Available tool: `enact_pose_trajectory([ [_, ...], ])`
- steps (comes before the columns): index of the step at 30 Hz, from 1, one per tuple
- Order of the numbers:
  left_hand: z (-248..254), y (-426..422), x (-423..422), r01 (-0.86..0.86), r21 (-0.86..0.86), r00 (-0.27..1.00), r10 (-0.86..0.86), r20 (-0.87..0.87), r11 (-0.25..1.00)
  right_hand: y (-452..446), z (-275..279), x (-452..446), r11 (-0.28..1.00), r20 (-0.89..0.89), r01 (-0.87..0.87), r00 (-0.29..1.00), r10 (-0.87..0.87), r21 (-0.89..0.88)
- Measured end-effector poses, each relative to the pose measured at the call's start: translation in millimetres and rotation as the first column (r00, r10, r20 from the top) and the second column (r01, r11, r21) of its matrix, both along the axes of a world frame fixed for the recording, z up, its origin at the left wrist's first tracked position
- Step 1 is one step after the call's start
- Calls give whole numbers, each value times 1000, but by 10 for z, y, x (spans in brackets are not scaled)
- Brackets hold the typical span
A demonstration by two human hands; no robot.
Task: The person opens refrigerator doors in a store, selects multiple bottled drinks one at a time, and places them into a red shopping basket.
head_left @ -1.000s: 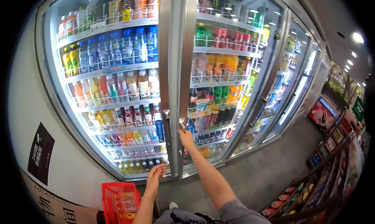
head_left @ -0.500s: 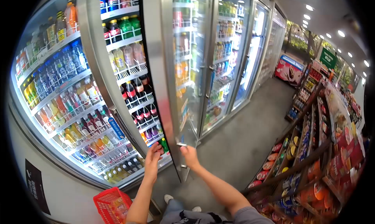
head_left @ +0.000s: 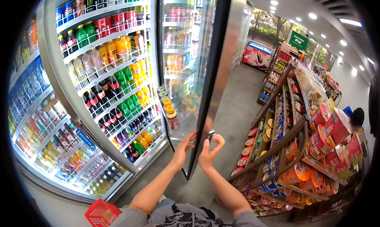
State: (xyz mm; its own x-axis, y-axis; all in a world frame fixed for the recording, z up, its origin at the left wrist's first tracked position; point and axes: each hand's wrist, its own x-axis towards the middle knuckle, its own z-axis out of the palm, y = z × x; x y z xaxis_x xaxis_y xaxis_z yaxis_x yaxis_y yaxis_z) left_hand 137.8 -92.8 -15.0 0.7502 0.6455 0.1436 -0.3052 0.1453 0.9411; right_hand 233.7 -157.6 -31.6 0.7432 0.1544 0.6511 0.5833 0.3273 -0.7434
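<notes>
The glass door (head_left: 217, 76), only partly open half a second earlier, had swung wide, baring the cooler (head_left: 148, 155) from its left edge to its right. The left hand (head_left: 182, 151), then apart from the door, had come to its inner face near the lower free corner, fingers spread and seemingly touching. The right hand (head_left: 209, 151) remained by the handle (head_left: 212, 131) on the outer side, fingers curled with the thumb apart; whether they touched the handle could not be told.

Red cans (head_left: 116, 23) lined an upper shelf, with orange bottles (head_left: 120, 47) below. The door stood between the right hand and these shelves. A red basket (head_left: 102, 214) sat near the cooler's lower left corner; a wooden rack (head_left: 304, 134) lined the floor (head_left: 233, 96) opposite.
</notes>
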Motion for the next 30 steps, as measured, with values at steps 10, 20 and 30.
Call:
enact_pose_trajectory([
  [10,-89,402,-132,117,41,992,-119,34,992,524,9,148,935,-133,-354,926,353,22],
  [20,-278,2138,-1011,-109,179,970,144,-196,978,2514,-509,-318,699,-376,-715,651,659,-12],
  [30,594,4373,-1430,-452,340,886,459,65,825,4874,-55,-718,525,-453,-851,479,752,-28],
])
